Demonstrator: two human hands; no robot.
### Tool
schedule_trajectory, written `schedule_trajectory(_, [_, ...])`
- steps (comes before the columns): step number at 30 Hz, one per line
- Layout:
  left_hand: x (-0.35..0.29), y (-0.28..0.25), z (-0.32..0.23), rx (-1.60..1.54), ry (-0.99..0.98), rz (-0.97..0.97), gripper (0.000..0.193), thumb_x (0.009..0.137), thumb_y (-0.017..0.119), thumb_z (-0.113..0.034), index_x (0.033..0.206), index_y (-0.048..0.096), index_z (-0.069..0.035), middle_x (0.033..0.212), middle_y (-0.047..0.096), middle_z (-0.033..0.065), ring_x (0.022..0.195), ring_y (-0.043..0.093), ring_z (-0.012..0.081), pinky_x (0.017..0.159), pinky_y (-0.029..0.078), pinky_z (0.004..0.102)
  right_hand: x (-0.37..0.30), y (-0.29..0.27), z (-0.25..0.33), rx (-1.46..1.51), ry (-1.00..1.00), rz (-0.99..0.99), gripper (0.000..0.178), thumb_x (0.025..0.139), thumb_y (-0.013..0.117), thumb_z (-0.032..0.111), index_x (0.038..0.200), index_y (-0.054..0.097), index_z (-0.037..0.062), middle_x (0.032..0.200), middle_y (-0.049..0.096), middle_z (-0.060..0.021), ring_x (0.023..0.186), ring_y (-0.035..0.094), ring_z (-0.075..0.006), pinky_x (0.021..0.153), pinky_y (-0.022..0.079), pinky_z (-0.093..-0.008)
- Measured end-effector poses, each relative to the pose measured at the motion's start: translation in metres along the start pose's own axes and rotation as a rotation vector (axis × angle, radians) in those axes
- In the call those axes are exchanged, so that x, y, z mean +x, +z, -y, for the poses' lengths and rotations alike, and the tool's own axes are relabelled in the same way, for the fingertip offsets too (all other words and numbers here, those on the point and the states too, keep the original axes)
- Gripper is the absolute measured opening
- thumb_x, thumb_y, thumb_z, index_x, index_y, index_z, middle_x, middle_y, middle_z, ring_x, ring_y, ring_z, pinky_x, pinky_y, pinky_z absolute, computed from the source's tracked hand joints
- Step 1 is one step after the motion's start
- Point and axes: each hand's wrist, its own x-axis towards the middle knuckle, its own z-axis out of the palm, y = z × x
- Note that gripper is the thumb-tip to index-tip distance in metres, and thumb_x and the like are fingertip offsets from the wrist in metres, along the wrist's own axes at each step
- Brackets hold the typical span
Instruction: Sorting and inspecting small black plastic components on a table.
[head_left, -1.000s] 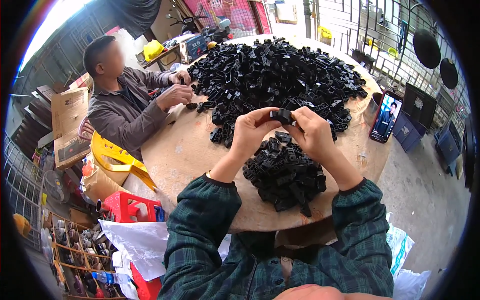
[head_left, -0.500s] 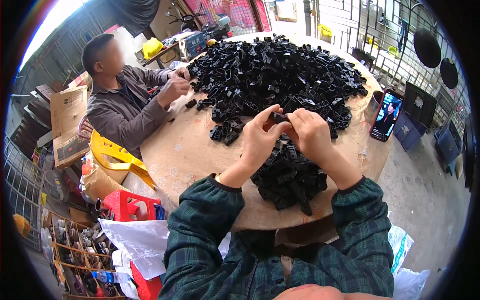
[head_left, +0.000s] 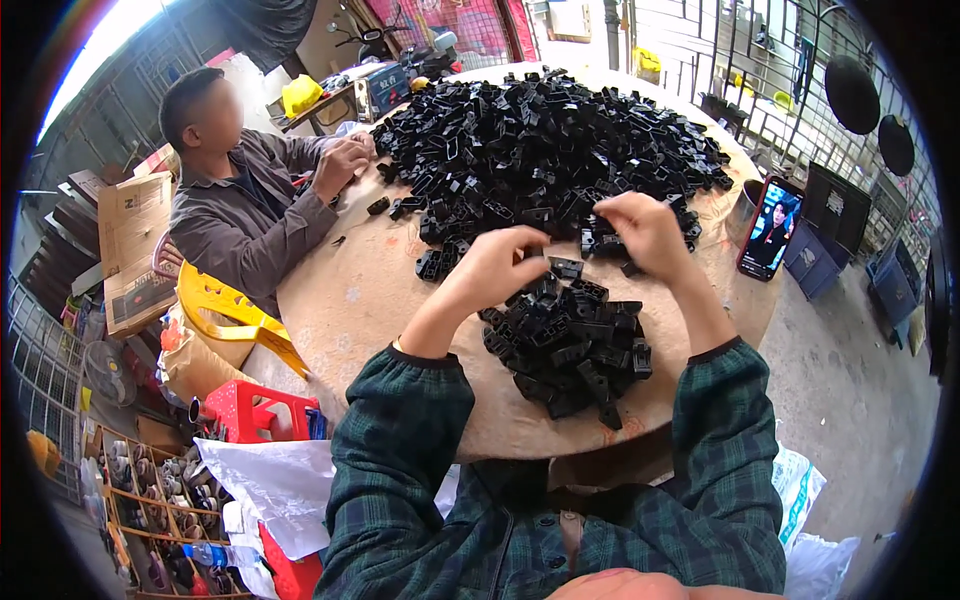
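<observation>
Head view shows the left hand (head_left: 497, 268) and right hand (head_left: 645, 228) apart and lifted over the table (head_left: 350, 300), fingers curled, grip unclear, so any part could slip into the small black pile (head_left: 568, 345) below them.

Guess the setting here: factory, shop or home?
Probably a small informal workshop doing hand assembly: a round table heaped with black plastic parts, a co-worker sorting them, wire racks of sundries beside.

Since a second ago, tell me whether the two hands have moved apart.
Yes. The left hand and right hand met over the small pile; now they are apart, the right one nearer the phone.
</observation>
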Motion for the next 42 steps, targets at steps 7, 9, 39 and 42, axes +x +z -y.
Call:
schedule_trajectory(7, [0.011,0.009,0.012,0.08,0.054,0.213,0.03,0.08,0.064,-0.029,0.087,0.064,0.001,0.076,0.063,0.017,0.069,0.06,0.0288,0.064,0.046,0.0357,-0.013,0.044,-0.012,-0.544,-0.206,0.294,0.024,0.072,0.055,0.007,0.094,0.063,0.0125,0.102,0.056,0.0005,0.106,0.046,-0.0184,0.085,0.035,-0.0381])
schedule_trajectory(9, [0.02,0.016,0.013,0.076,-0.197,0.278,0.029,0.079,0.065,-0.026,0.094,0.064,-0.002,0.081,0.062,0.0135,0.074,0.058,0.0242,0.068,0.046,0.0332,-0.018,0.051,-0.022,-0.608,-0.216,0.269,0.014,0.073,0.055,0.011,0.086,0.063,0.0126,0.093,0.055,0.0002,0.101,0.047,-0.0181,0.082,0.035,-0.0369])
schedule_trajectory(39, [0.02,0.044,0.027,-1.038,-0.124,-0.189,0.035,0.086,0.056,-0.001,0.12,0.049,-0.001,0.1,0.059,0.0075,0.087,0.061,0.0165,0.082,0.053,0.0316,-0.009,0.035,0.036,0.465,0.16,-0.127,0.025,0.082,0.059,0.003,0.106,0.059,-0.0015,0.091,0.066,-0.0137,0.074,0.061,-0.0123,0.067,0.049,-0.024])
schedule_trajectory(42, [0.018,0.045,0.023,-1.027,-0.114,-0.223,0.034,0.086,0.055,-0.001,0.12,0.049,-0.001,0.099,0.059,0.0071,0.089,0.061,0.0165,0.082,0.053,0.0315,-0.01,0.038,0.038,0.353,0.127,-0.156,0.026,0.08,0.061,0.004,0.106,0.06,-0.0007,0.088,0.066,-0.0163,0.073,0.064,-0.0173,0.065,0.05,-0.0254])
